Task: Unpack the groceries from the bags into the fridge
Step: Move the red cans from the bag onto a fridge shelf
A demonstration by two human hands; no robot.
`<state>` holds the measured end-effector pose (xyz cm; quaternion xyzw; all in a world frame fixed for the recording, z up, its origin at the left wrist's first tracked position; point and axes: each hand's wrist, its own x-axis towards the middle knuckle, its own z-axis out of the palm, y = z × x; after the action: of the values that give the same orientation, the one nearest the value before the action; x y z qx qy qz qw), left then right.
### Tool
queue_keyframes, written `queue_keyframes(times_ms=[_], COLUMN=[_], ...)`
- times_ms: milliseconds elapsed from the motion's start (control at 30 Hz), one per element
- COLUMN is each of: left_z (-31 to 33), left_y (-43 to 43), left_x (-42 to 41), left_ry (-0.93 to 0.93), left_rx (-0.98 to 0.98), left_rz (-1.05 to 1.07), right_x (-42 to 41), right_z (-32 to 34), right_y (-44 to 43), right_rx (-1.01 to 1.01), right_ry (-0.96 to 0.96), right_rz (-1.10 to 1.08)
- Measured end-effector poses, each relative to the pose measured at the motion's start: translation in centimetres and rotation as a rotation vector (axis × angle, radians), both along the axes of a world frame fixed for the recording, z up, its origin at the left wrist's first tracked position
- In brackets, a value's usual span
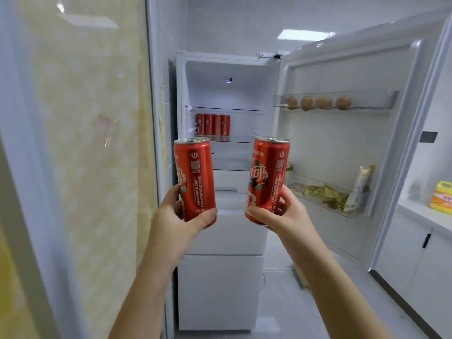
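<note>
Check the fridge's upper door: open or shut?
Open: the upper door stands swung out to the right, egg rack visible, and four red cans show on an inner shelf.

left red can (195, 177) upright, held | right red can (267, 167) upright, held | fridge (220, 277) open

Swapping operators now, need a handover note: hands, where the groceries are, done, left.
Left hand grips one red can, top up; right hand grips a second can, top up. Both are held in front of the open fridge, not yet inside.
Done: four cans in a row on a fridge shelf; four eggs in the upper door bin; packets in the lower door bin.
Left: shelve the two held cans, likely beside the row. Bags out of view, so the rest cannot be told.
</note>
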<state>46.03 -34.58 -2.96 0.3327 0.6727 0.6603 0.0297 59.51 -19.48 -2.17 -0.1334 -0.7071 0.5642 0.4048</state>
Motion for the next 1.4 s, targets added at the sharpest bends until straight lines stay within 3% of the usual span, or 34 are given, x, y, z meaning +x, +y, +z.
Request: queue_keyframes(times_ms=[733, 1400], left_z=[0.1, 0.7], left_y=[9.0, 23.9], left_x=[-3.5, -25.6], left_ry=[0.048, 0.072], left_rx=[-0.025, -0.055], left_rz=[0.038, -0.040], right_x=[-4.2, -24.8], right_z=[-0.5, 0.1], right_y=[9.3, 22.5], right_rx=[-0.010, -0.005], right_ry=[-0.042, -0.038], right_rz=[0.063, -0.070])
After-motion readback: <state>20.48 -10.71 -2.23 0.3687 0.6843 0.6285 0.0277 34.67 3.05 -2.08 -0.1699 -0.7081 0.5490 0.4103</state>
